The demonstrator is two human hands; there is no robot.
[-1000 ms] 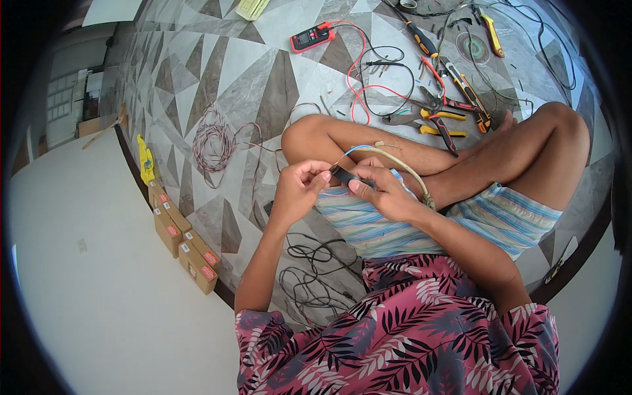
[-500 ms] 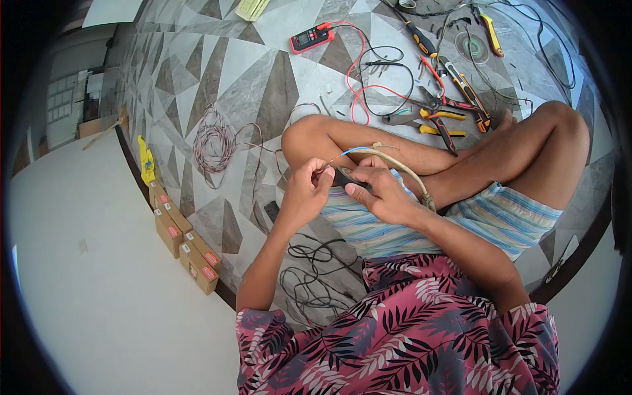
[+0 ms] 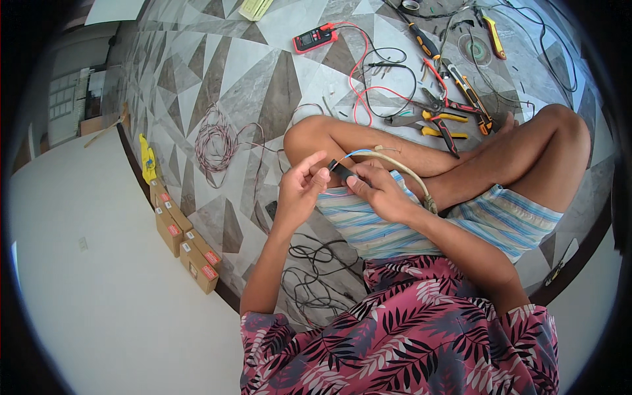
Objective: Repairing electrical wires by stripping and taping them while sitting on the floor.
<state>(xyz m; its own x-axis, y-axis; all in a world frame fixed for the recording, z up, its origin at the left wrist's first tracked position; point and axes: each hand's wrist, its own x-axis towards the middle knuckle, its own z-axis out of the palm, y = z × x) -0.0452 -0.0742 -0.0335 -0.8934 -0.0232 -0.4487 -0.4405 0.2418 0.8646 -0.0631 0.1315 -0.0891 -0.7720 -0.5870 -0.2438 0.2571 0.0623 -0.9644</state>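
My right hand (image 3: 387, 192) grips a small black rectangular piece (image 3: 340, 170), thumb on top, above my lap. What it is exactly I cannot make out. At its far left end a thin blue wire (image 3: 357, 152) curves in from a cream-sheathed cable (image 3: 413, 174), which lies across my leg and passes beside the right hand. My left hand (image 3: 297, 195) is just left of the black piece, index finger stretched out and thumb apart from it, holding nothing that shows. Its lower fingers are partly hidden.
Beyond my crossed legs lie a red-black multimeter (image 3: 315, 39) with leads, pliers (image 3: 442, 131), a utility knife (image 3: 469, 99) and a screwdriver (image 3: 423, 41). A coil of thin wire (image 3: 216, 146) rests left; black cable (image 3: 315, 273) tangles nearer. Cardboard boxes (image 3: 199, 266) line the wall.
My left hand's fingers have come off the wire end at the black piece and spread, the index finger now extended. The black piece shows more fully, still in my right hand.
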